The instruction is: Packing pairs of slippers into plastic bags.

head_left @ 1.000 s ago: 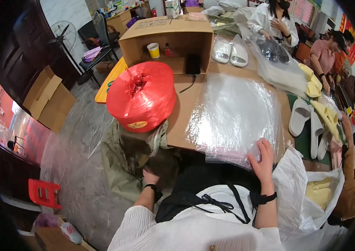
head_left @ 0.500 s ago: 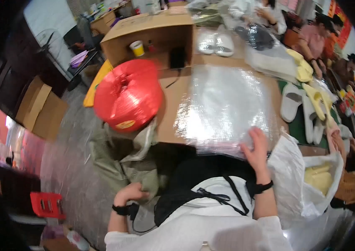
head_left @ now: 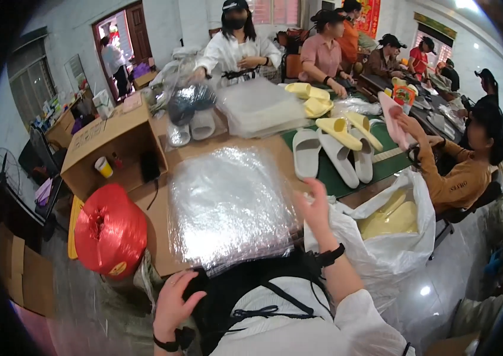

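A stack of clear plastic bags lies flat on the brown cardboard tabletop in front of me. My right hand is raised just past the stack's right edge, its fingers apart and nothing in them. Close to the table's front edge, left of my lap, my left hand hovers with thumb and fingers spread, also holding nothing. Beyond my right hand, a grey slide slipper and other grey slides rest on a green mat. Yellow slides lie among them.
A red roll of plastic twine and an open cardboard box stand at the left. A white woven sack with yellow slippers is at my right. Across the table a person in white stands; another in brown holds a pink slipper.
My view has swung to the right and up. My right hand has come off the bag stack's front corner to its right side. The left hand has risen and spread its fingers.
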Available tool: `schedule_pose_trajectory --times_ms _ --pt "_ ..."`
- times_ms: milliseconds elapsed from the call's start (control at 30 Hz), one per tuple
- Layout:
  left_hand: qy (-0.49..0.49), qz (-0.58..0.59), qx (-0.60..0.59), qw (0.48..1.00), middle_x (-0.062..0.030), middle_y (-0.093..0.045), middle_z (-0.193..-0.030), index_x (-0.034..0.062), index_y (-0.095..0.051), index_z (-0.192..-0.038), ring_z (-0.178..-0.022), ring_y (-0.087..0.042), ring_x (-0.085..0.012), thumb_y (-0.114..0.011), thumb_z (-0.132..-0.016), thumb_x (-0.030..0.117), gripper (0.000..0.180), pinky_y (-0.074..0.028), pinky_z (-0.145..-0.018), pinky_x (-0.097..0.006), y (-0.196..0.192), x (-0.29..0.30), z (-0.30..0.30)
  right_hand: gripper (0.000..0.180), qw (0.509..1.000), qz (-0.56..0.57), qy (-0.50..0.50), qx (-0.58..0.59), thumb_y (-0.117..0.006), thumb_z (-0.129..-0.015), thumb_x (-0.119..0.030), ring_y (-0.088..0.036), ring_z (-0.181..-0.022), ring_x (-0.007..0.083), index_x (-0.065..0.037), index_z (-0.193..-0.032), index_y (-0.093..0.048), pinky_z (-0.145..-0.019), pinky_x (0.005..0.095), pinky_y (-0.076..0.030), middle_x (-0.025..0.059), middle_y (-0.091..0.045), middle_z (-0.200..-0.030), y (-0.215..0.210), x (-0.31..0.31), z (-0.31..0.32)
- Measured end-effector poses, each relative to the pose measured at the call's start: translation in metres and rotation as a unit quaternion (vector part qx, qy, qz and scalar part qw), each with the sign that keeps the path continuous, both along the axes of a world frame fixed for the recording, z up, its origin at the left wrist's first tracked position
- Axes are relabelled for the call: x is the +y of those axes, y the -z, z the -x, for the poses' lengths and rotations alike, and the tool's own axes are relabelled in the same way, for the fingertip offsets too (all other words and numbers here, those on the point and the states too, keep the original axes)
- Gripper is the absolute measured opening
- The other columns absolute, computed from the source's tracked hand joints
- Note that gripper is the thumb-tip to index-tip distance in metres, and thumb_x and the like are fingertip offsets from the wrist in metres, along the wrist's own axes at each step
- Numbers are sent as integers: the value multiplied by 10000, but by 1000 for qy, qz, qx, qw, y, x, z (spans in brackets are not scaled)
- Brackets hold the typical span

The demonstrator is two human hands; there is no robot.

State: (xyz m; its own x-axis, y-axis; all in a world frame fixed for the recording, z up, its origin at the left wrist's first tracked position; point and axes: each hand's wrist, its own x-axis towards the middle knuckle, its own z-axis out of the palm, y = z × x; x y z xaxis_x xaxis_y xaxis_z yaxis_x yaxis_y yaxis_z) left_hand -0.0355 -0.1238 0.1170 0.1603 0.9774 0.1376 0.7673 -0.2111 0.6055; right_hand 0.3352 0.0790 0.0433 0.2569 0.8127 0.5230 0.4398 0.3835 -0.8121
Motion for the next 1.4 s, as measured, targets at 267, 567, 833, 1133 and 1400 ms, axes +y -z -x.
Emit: schedule_pose_trajectory --times_ms 267,567,833,1133,1400 --pt "111 -153 102 977 -191 -388 -1516 79 -570 -1320 -1417 -317 -419 -736 -829 420 621 -313 -1132 -520 59 97 -46 722 909 174 324 -197 -766 -737 -121 -371 -1316 447 -124 -1393 -464 -1078 520 -364 178 -415 -1447 29 43 -117" --pt "86 -144 98 981 -176 -444 -1485 109 -570 -1332 -1383 -371 -416 -733 -793 507 689 -264 -1145 -552 105 115 -45 211 943 12 255 -213 -721 -789 -151 -582 -820 381 -36 -953 -653 -733 476 -490 151 -575 -906 13 46 -98" --pt "75 -137 100 983 -163 -449 -1485 121 -572 -1332 -1387 -368 -409 -740 -775 527 710 -258 -1151 -549 104 111 -48 191 982 -113 134 -69 -730 -819 -103 -547 -688 266 16 -914 -615 -616 356 -435 118 -540 -826 -26 25 -31" --pt "79 -150 104 980 -163 -436 -1494 115 -567 -1343 -1394 -362 -404 -728 -780 538 722 -255 -1156 -537 109 112 -48 239 963 -239 108 -56 -730 -827 -58 -545 -769 227 23 -1033 -640 -657 321 -449 110 -573 -925 -73 -3 -1" --pt "79 -132 100 983 -164 -421 -1507 99 -562 -1342 -1421 -324 -394 -739 -784 507 714 -235 -1162 -533 110 111 -44 644 951 -148 -82 -261 -781 -605 -82 -614 -860 266 -176 -1232 -673 -683 359 -516 59 -619 -956 -57 -46 61"
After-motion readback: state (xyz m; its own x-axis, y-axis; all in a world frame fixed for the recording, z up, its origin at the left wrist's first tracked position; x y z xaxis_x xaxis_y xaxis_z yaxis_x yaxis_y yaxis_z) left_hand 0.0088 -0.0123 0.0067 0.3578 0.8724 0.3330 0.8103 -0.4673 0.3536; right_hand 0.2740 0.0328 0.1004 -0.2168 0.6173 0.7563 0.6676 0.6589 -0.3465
